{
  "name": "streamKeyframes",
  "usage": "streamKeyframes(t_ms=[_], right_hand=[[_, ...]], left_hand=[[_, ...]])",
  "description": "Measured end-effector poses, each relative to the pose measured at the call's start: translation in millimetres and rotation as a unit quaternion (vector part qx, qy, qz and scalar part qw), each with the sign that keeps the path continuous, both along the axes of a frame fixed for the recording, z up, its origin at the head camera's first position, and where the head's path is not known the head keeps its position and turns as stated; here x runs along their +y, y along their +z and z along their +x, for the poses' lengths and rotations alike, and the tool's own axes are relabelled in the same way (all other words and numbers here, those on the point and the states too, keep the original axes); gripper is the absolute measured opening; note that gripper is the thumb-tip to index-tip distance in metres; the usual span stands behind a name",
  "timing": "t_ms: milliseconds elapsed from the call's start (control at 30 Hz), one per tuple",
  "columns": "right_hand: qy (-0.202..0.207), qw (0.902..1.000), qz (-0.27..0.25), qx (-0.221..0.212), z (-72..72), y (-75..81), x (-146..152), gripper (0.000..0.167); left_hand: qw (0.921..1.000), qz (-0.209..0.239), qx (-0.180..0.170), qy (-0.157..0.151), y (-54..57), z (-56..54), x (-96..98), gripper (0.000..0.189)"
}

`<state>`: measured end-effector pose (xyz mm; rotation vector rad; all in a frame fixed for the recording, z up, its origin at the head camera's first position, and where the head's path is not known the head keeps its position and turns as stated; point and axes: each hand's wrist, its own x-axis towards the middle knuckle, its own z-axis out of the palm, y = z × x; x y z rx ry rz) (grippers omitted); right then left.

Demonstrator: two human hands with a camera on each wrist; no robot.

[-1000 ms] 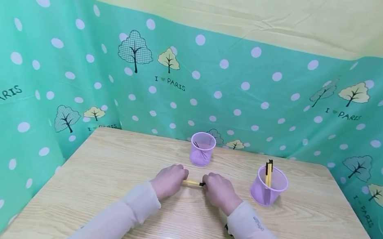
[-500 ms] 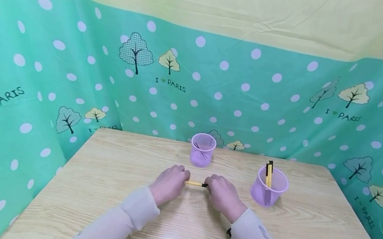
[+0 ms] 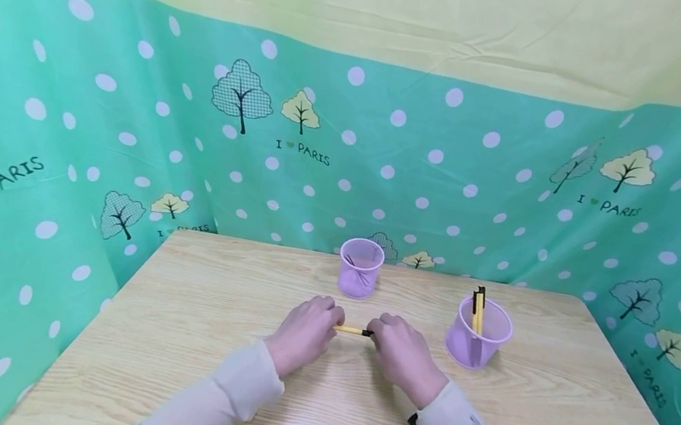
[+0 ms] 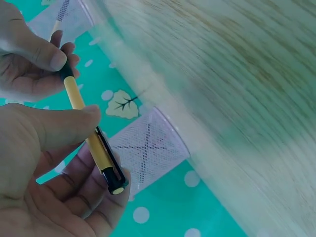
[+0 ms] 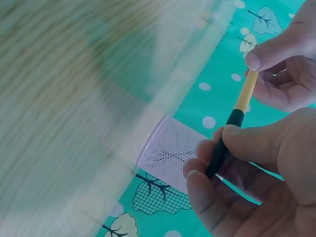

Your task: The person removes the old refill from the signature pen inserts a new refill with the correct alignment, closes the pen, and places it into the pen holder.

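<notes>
A yellow pen (image 3: 352, 330) with a black grip and clip lies level between my two hands, above the middle of the table. My left hand (image 3: 306, 332) holds its clip end; in the left wrist view, the thumb (image 4: 81, 123) presses on the yellow barrel and the fingers curl beneath. At the other end my right hand (image 3: 404, 354) pinches the black grip (image 5: 224, 145) between thumb and fingers. The right fingers partly hide the pen's tip. Behind the hands stands a purple mesh cup (image 3: 357, 285), with thin dark lines showing through its wall.
To the right of my right hand, a second purple mesh cup (image 3: 459, 348) holds yellow pens (image 3: 479, 314) with black ends upright. A small black object (image 3: 413, 422) peeks out beside my right sleeve. Polka-dot green cloth (image 3: 321, 165) hangs behind the wooden table (image 3: 206, 273).
Both hands have shifted slightly to the right together with the pen, and their grips look the same. The cups have stayed in place.
</notes>
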<state>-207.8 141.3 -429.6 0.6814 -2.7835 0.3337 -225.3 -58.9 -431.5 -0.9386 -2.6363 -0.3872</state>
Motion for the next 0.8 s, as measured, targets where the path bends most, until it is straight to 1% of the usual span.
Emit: streamKeyframes(t_ms=[167,433,633,800], right_hand=[[-0.004,1.0,0.005,0.006,3.3,-0.4,1.4,0.008],[0.01,0.9988,0.009,0.046,7.3,0.4,2.7,0.008],[0.014,0.9978,0.005,0.065,8.9,-0.5,1.6,0.008],[0.019,0.9973,-0.001,0.071,9.2,-1.6,1.2,0.007]], left_hand=[[0.9999,0.004,0.011,-0.002,0.0,3.6,2.4,0.019],[0.9987,0.024,0.041,-0.017,-2.2,6.2,4.5,0.018],[0.9984,0.025,0.049,-0.01,-3.9,7.5,4.5,0.016],[0.9985,0.022,0.05,-0.007,-3.5,8.4,4.4,0.015]])
